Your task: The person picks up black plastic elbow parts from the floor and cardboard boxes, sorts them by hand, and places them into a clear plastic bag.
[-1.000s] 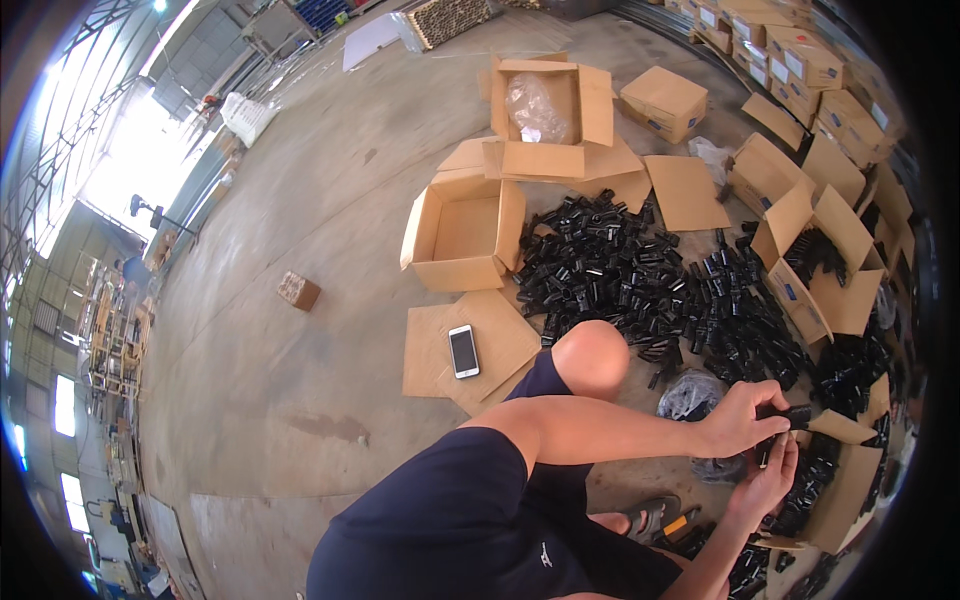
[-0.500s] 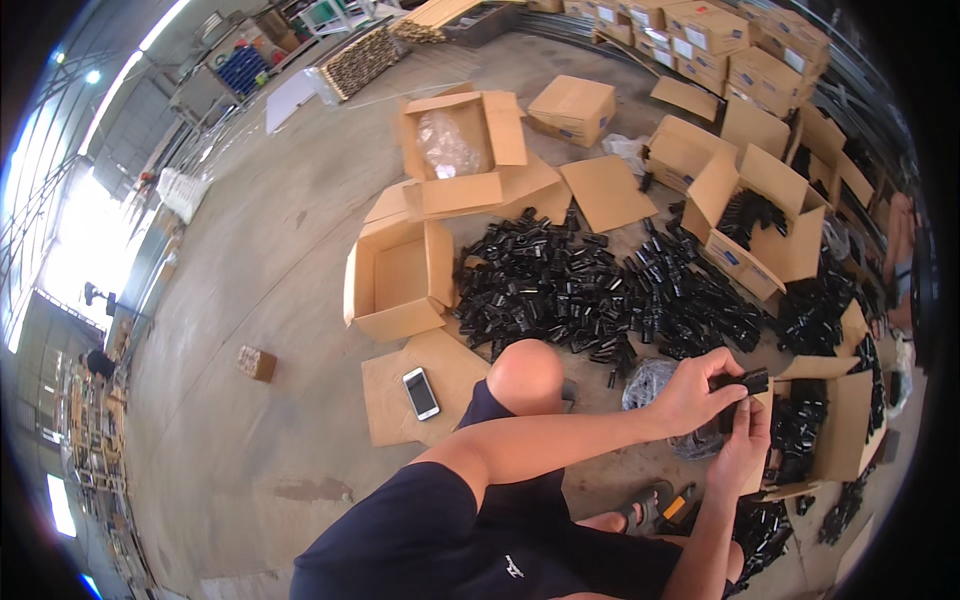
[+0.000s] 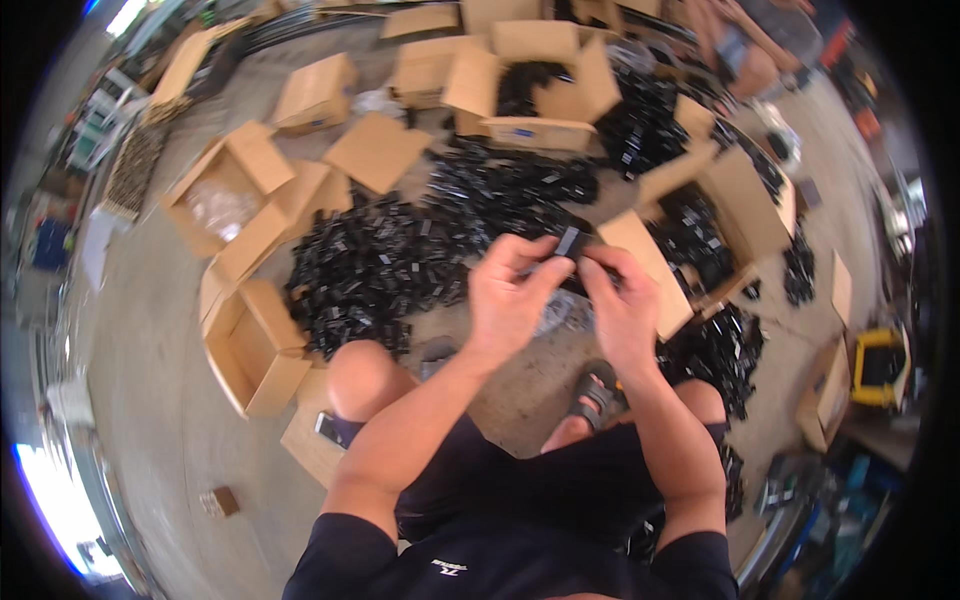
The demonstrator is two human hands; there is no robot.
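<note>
A small black part with a shiny face (image 3: 570,241) is held up between my two hands, in front of my knees. My left hand (image 3: 508,298) pinches it from the left with thumb and fingers. From the right, my right hand (image 3: 624,302) has its thumb and fingers closed on the lower end. Beyond my left hand spreads a large heap of similar black parts (image 3: 375,265) on the floor. An open carton (image 3: 745,215) holding more of these parts stands just right of my right hand. A clear plastic bag (image 3: 560,312) lies partly hidden beneath my hands.
Open cartons (image 3: 262,345) stand left of the heap, one with clear plastic inside. Another carton (image 3: 545,134) with black parts is at the back. A phone (image 3: 328,428) lies on cardboard by my left knee. Another person (image 3: 760,45) sits at the far right. A yellow-black object (image 3: 880,368) is at right.
The view has swung to the right, so my hands and the heap now appear further left. Both hands still hold the small black part, which is tilted more upright.
</note>
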